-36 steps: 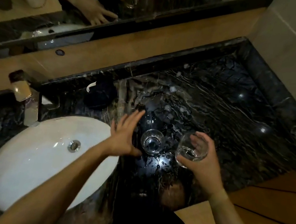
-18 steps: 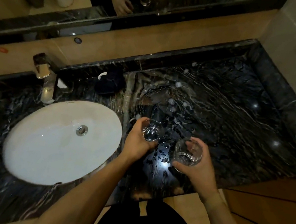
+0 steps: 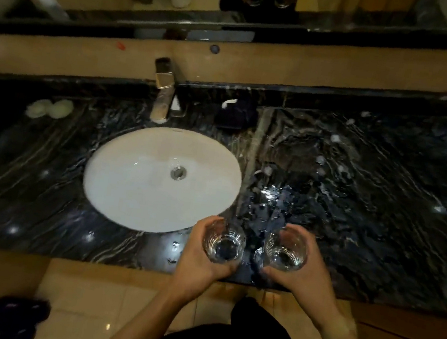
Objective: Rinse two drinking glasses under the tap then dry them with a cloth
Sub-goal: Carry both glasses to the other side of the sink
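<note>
A: What's nearest?
B: The left hand [image 3: 199,254] grips one glass [image 3: 224,244], the right hand [image 3: 303,268] grips the other glass [image 3: 285,251], both upright over the counter [image 3: 368,202] edge.
A: Beyond?
B: The white basin [image 3: 135,180], then the tap [image 3: 163,96], with a dark cloth [image 3: 235,114] beside it

no text, label, brand or number can be read anywhere here. a small dark mark sits on the far rim of the white basin [image 3: 135,186], too tiny and blurred to make out.
</note>
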The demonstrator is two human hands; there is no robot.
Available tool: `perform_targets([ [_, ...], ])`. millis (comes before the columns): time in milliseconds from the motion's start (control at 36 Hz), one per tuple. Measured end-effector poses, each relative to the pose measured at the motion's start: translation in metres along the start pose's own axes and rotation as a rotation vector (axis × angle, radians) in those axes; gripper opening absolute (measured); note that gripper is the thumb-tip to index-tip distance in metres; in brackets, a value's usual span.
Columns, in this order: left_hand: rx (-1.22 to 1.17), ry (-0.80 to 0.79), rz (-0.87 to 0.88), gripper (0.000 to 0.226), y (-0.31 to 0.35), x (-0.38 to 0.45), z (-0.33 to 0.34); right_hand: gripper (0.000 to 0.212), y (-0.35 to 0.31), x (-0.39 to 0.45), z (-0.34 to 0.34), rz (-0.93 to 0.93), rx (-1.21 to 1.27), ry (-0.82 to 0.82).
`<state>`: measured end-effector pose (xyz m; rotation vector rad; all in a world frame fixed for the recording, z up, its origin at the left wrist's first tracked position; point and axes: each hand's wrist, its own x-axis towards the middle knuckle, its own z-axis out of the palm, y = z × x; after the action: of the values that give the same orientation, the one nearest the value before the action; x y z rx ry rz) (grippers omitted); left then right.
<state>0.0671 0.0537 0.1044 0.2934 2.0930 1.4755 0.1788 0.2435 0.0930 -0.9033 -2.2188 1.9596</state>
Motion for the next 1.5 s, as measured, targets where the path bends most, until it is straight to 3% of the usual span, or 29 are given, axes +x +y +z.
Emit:
perform_targets([
  [444,-0.146,0.415,-0.094,0.089,-0.116,-0.170,-0.161,0.089,-0.030,-0.085,0.189,-0.181,-0.164,-0.289],
  [778,-0.227,0.667,-0.128,0.089,-0.158,-0.252,-0.241,0.090,-0.053,-0.119,0.315,-0.285,-0.266,-0.527],
  [1222,-0.273,0.875,-0.112,0.088,-0.159,-0.229,-0.346,0.089,-0.110,-0.060,0.445,-0.344,-0.296,-0.734],
  [1500,-0.196,0.852,-0.146,0.086,-0.131,-0.165,-0.426,0.086,-0.153,0.017,0.499,-0.300,-0.243,-0.731],
])
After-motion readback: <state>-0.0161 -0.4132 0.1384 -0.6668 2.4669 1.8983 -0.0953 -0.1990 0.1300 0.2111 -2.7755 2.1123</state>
